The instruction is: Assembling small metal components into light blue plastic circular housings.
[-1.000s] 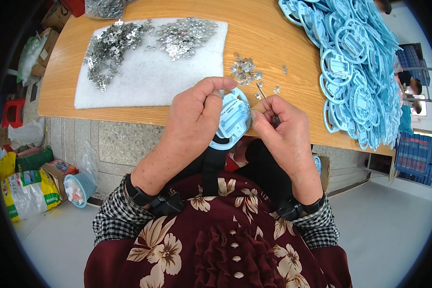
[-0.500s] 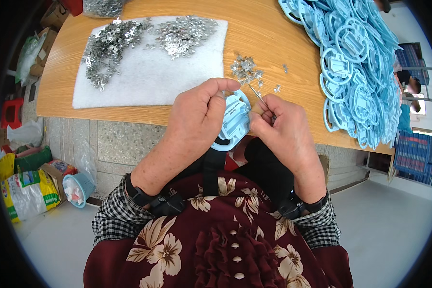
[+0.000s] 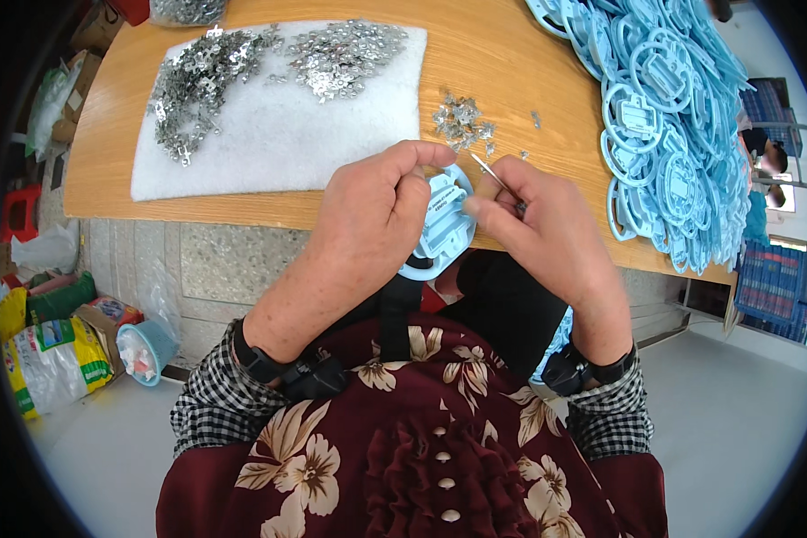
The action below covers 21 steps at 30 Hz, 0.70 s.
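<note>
My left hand (image 3: 372, 202) is closed on the rim of a light blue plastic part (image 3: 446, 226), which has a round outer ring and a raised middle. The part is tilted at the table's near edge, its left side hidden by my fingers. My right hand (image 3: 547, 215) pinches a thin, pointed silver metal tool (image 3: 491, 169). Its tip points up and left, near my left fingertips and above the part. My right thumb is close to the part's right side; whether it touches, I cannot tell. Just beyond the tool lies a small heap of silver metal pieces (image 3: 458, 122).
A white felt mat (image 3: 278, 148) on the wooden table (image 3: 511, 72) carries two heaps of small metal pieces (image 3: 345, 58). Many light blue plastic parts (image 3: 677, 152) are piled at the right. On the floor at left stand a blue basket (image 3: 157, 345) and a yellow-green bag (image 3: 58, 368).
My right hand has shifted slightly right and its forearm swung outward. The tool now slants more steeply toward the part's top. The blue part has turned slightly in my left hand.
</note>
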Tool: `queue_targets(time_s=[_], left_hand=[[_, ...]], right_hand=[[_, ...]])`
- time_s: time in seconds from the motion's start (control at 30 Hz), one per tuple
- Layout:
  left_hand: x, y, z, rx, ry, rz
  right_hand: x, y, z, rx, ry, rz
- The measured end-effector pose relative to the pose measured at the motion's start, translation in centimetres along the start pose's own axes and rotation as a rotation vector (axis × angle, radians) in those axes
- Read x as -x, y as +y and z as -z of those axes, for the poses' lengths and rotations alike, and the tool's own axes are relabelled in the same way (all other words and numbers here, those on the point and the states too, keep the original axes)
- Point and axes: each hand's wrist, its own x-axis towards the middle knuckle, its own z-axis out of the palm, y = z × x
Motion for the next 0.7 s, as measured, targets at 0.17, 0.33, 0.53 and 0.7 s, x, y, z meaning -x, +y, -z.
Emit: queue_targets(time_s=[0.17,0.33,0.53,0.7], left_hand=[[0.0,0.0,0.1,0.036,0.005,0.050],[-0.5,-1.2,-0.5,0.136,0.107,-0.030],[-0.4,0.3,0.3,0.004,-0.026,0.079],[-0.4,0.0,0.3,0.062,-0.022,0.101]], right_hand=[[1.8,2.4,-1.9,0.102,0.266,0.199],[2.3,4.2,-3.7,0.142,0.384,0.341],[1.7,3.3,-4.1,0.212,0.285,0.316],[1.0,3.6,-4.3,0.153,0.390,0.373]])
